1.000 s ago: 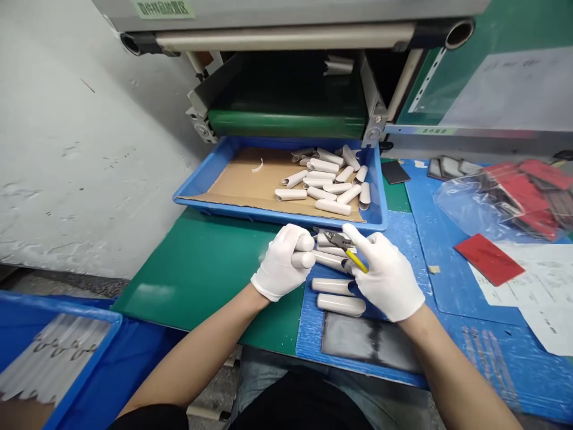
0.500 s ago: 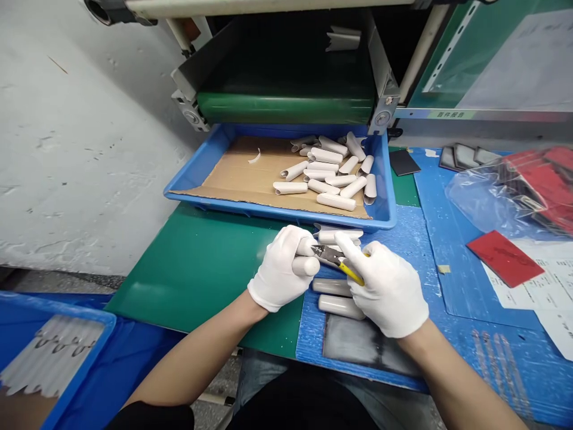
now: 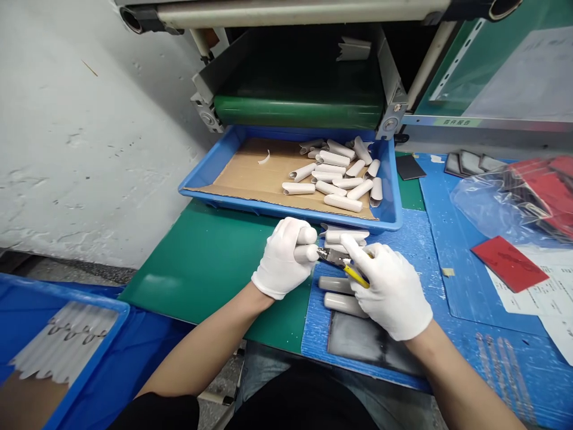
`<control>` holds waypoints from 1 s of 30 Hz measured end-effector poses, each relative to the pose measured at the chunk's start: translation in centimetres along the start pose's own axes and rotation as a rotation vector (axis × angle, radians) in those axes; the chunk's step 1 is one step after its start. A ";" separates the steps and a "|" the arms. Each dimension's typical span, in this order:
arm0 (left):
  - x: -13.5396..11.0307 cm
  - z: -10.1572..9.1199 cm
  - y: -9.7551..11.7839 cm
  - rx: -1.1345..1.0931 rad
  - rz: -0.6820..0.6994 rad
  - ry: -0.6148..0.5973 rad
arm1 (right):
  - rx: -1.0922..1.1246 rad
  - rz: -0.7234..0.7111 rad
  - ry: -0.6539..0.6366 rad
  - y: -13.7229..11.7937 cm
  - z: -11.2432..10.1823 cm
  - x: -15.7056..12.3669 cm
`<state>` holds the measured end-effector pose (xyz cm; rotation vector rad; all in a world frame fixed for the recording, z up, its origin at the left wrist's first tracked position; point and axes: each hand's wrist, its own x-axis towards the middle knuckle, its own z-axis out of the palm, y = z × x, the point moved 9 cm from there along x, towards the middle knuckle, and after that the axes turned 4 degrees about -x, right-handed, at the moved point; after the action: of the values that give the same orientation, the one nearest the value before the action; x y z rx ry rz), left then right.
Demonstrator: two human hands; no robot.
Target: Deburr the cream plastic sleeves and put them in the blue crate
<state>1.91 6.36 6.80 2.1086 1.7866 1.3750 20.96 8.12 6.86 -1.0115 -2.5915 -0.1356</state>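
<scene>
1. White-gloved, your left hand (image 3: 283, 260) is wrapped round two pale tubes (image 3: 306, 254), with their ends poking out to the right. You hold them over the green table top (image 3: 215, 269), just beside the left edge of the blue sheet (image 3: 316, 334).
2. Your right hand (image 3: 391, 292) is closed on yellow-handled pliers (image 3: 333, 257). Your hands are apart. The tips of the pliers are right by the end of the lower tube, but I can't tell if they touch it.
3. Those tips are also near your left hand. If they slipped, I think they could nip you.
4. A crooked bite or too hard a squeeze might scratch or chip the shiny tube.
5. If your left hand held too loosely, the pair could twist and the tips might miss.
6. Loose tubes (image 3: 344, 304) lie on the blue sheet, some by your right hand and some near the front right corner of the blue tray (image 3: 396, 197). A low right hand could bump the near ones and make them roll.
</scene>
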 end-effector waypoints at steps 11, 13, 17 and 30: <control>-0.1 0.3 -0.2 0.041 0.001 -0.016 | -0.014 -0.017 0.001 -0.2 0.0 0.0; -0.1 0.4 0.2 0.053 0.029 -0.010 | 0.008 -0.014 0.010 -0.2 -0.1 -0.2; -0.2 0.6 0.5 0.033 0.039 -0.011 | 0.175 0.002 -0.036 -0.3 0.3 -0.8; -0.6 1.2 0.0 -0.035 -0.062 -0.004 | 0.813 0.338 0.064 2.0 1.2 0.0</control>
<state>2.71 6.43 5.74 2.0196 1.7972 1.3756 21.95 9.87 5.70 -1.0474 -2.0407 0.8730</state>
